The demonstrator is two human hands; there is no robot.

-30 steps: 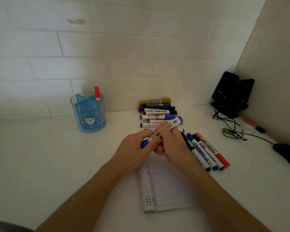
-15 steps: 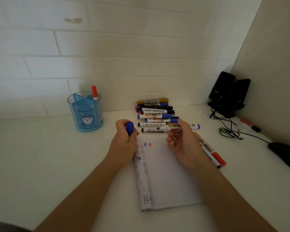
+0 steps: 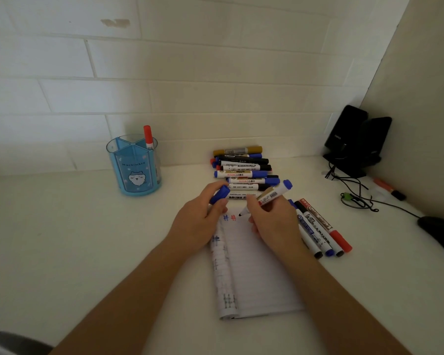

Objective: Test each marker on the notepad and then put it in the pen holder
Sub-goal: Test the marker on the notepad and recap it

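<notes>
Because the test needs ink on paper, my right hand [image 3: 272, 221] is curled around the uncapped blue marker [image 3: 272, 194], with its nib [image 3: 242, 214] at the top edge of the notepad [image 3: 256, 272], just right of two test marks [image 3: 230, 218]; touching or not, I cannot tell. My left hand [image 3: 198, 221] pinches the blue cap [image 3: 219, 194] at the top left corner of the notepad, probably to steady the page. Well left of the notepad stands the pen holder [image 3: 136, 175].
</notes>
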